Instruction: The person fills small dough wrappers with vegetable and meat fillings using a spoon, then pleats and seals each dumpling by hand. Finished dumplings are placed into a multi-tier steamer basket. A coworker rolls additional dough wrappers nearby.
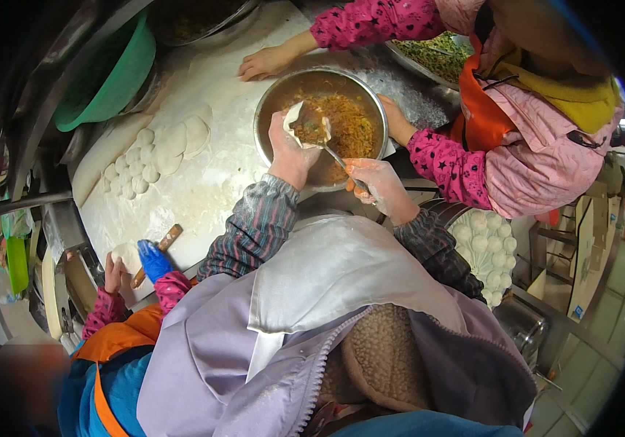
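Floury and bent upward, my left hand cups a dough wrapper with filling on it, above a large steel bowl. My right hand grips the handle of a metal spoon, whose tip reaches the wrapper. Shredded orange-brown filling lies in the bowl below. To the left on the floured worktop are flat dough rounds and a cluster of small dough pieces.
A co-worker's hand is at the bowl's right side, the other on the worktop. At lower left, another co-worker's gloved hand is by a rolling pin. Filled buns stand at right; a green basin at upper left.
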`<action>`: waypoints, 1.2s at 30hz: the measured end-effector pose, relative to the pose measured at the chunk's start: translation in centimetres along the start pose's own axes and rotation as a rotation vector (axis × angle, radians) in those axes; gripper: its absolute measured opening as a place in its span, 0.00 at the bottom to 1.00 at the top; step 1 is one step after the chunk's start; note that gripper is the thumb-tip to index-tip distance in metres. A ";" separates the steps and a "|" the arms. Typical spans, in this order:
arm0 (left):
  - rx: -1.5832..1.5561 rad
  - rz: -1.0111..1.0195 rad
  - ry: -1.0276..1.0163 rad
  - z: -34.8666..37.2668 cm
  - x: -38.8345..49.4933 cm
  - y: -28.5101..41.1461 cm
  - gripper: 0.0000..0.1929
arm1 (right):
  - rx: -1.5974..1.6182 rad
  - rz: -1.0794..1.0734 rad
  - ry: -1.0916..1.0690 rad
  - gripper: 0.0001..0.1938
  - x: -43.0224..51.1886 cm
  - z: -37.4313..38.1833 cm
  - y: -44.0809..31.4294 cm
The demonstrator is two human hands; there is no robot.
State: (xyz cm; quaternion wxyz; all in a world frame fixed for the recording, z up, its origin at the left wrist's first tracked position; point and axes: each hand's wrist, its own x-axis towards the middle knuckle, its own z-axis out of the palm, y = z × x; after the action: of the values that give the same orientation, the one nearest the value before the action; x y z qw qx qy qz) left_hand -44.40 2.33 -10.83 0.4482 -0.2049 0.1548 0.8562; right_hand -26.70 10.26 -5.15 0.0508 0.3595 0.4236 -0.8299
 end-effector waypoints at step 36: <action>0.011 -0.051 -0.060 -5.4 -5.0 5.4 0.17 | -0.539 -0.616 0.506 0.10 6.5 9.9 8.0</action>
State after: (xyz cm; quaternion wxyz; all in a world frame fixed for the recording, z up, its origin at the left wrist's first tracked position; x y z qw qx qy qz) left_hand -45.21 -6.56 -12.65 0.4756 -0.1806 0.1408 0.8493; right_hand -33.80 -0.72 -10.86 -0.2107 0.3822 0.7094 -0.5534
